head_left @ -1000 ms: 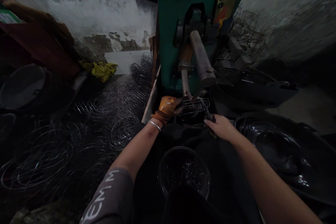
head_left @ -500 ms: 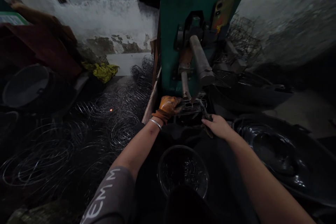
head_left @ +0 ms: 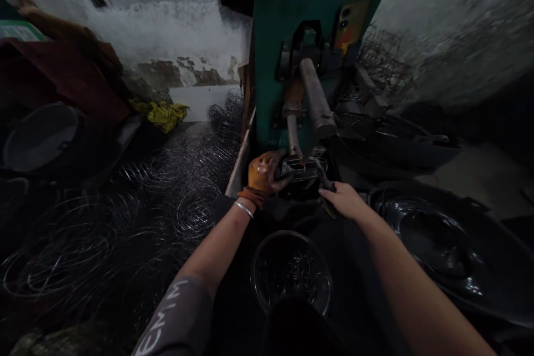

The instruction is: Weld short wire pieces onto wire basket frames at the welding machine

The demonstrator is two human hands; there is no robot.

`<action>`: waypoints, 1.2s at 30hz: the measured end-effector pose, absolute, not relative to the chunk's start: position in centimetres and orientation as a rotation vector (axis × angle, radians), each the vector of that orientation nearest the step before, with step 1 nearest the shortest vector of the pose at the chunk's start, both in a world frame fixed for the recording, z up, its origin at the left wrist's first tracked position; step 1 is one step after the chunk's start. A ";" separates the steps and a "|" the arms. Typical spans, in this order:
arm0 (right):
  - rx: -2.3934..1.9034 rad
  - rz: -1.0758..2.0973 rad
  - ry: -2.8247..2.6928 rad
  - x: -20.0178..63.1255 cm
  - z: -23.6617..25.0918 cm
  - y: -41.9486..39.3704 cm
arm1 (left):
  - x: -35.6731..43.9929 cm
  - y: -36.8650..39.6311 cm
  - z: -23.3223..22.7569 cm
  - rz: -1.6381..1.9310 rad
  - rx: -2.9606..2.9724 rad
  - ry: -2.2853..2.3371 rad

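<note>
A small wire rack (head_left: 309, 174) sits under the tips of the green machine's (head_left: 271, 28) two metal arms. A faint red glow shows at the upper arm's (head_left: 317, 100) pointed tip. My left hand (head_left: 262, 175), in an orange work glove with dark fingers, is at the rack's left end. Its thumb and fingers are spread apart, and I see nothing between them. My right hand (head_left: 342, 199) is bare and closed round the handles of dark pliers (head_left: 324, 179). The pliers' jaws reach the rack's right end. A clear round bowl (head_left: 252, 275) below holds small shiny metal pieces.
Tangled wire rings (head_left: 83, 233) heap up on the left, behind a low board (head_left: 240, 161). A large black pan (head_left: 492, 267) is at the right, with another dark pan (head_left: 400, 150) behind it. A yellow cloth (head_left: 161, 114) lies near the wall.
My left hand has drawn slightly left, and its fingers have spread. A red lamp now shows on the machine's panel, and the arm tip glows. My right hand has hardly moved.
</note>
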State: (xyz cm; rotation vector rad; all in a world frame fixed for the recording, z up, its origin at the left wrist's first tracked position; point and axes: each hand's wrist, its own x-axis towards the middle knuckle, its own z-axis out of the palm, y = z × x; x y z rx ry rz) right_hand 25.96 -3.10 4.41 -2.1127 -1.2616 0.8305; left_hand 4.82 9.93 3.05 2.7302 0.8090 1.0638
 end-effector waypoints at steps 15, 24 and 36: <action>-1.899 1.136 -0.951 24.8 4.9 -4.7 | 3.9 10.2 -1.8 1.013 2.663 1.225; -2.146 0.767 -1.340 25.0 4.6 -6.9 | 2.9 10.5 -2.3 1.197 2.676 0.882; -2.011 0.973 -1.346 23.6 4.5 -11.6 | 2.5 8.7 -0.5 1.620 2.646 0.575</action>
